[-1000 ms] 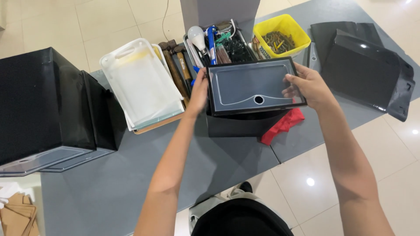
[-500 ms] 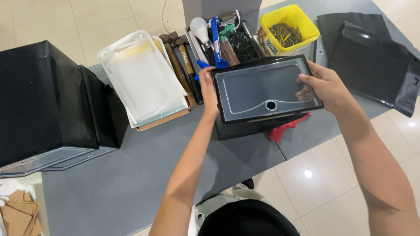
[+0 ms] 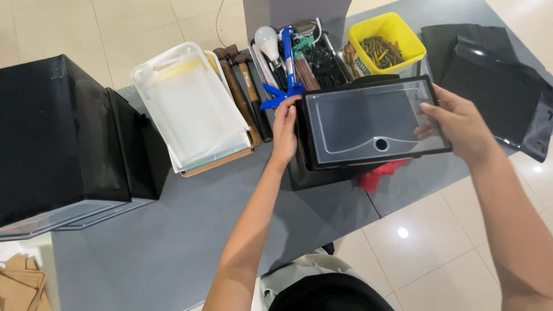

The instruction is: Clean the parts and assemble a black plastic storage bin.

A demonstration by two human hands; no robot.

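both hands grip a black drawer with a clear front: left hand (image 3: pixel 285 129) clasps its left end, right hand (image 3: pixel 461 124) its right end. black drawer (image 3: pixel 371 121) is held just above the grey tabletop (image 3: pixel 173 242), over a red cloth (image 3: pixel 383 173), beside hammers (image 3: pixel 242 86) and a yellow tub (image 3: pixel 389 40).

1. Yellow square tub (image 3: pixel 397 34) far right on the worktop, with a small white label (image 3: pixel 362 65) on its near-left side.
2. Black glossy bags (image 3: pixel 495 86) lying flat at the far right edge.
3. Brown cardboard pieces (image 3: pixel 17 285) down at the near left corner, partly cut off.
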